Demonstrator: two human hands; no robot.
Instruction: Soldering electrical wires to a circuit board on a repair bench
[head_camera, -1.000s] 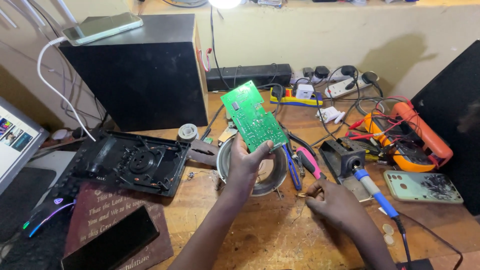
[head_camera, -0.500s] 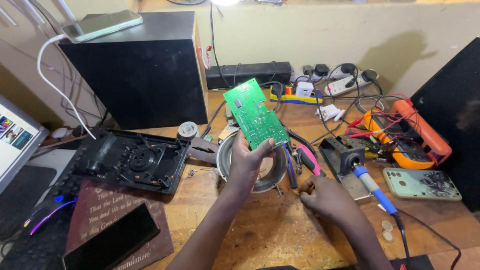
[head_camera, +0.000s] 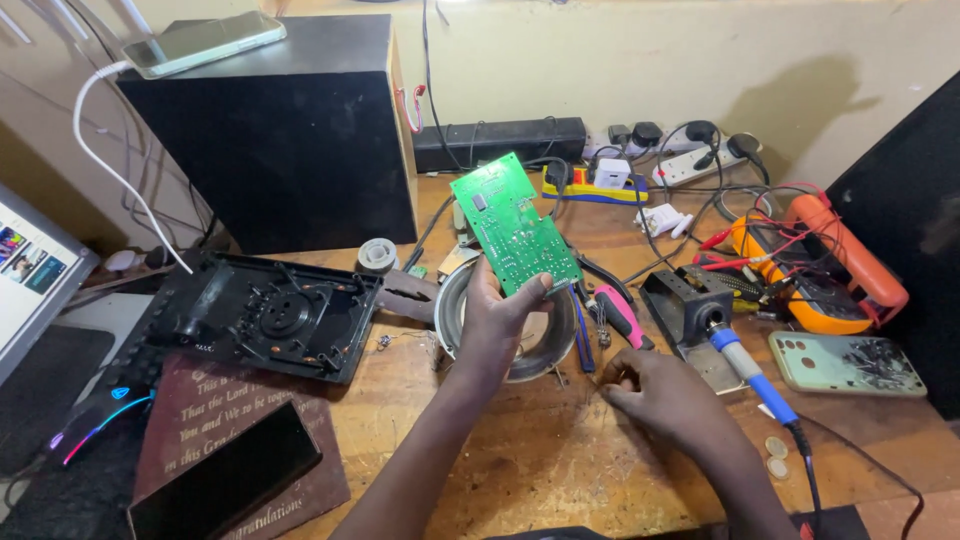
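**Green circuit board held up over the bench**

The green circuit board (head_camera: 513, 225) is up off the wooden workbench (head_camera: 560, 470), tilted, its lower corner pinched between thumb and fingers of the left hand (head_camera: 495, 325). Under that hand sits a round metal speaker frame (head_camera: 545, 345). The right hand (head_camera: 665, 395) is down on the wood, fingertips drawn together at something too small to make out. Just beside it lie pink-handled pliers (head_camera: 620, 315) and a blue-handled soldering iron (head_camera: 750, 370) in its black stand (head_camera: 685, 305). Farther right, a cracked phone back (head_camera: 845, 362) and an orange multimeter (head_camera: 815, 265). To the left, a black plastic housing (head_camera: 265, 312) and a big black speaker box (head_camera: 275, 130).
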